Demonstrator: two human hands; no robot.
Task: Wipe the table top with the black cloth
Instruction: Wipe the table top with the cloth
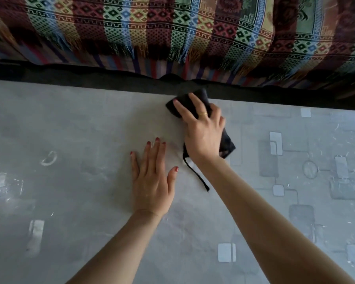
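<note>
The black cloth (201,99) lies bunched on the grey patterned table top (80,130), close to its far edge. My right hand (201,130) presses down on the cloth with its fingers spread flat over it; a thin black strip of the cloth trails back toward me past the wrist. My left hand (152,181) rests palm-down on the bare table just left of the cloth, fingers straight and together, holding nothing.
A colourful woven blanket with fringe (172,33) hangs over furniture right behind the table's far edge, with a dark gap (90,76) between them. Glare falls on the table at the left.
</note>
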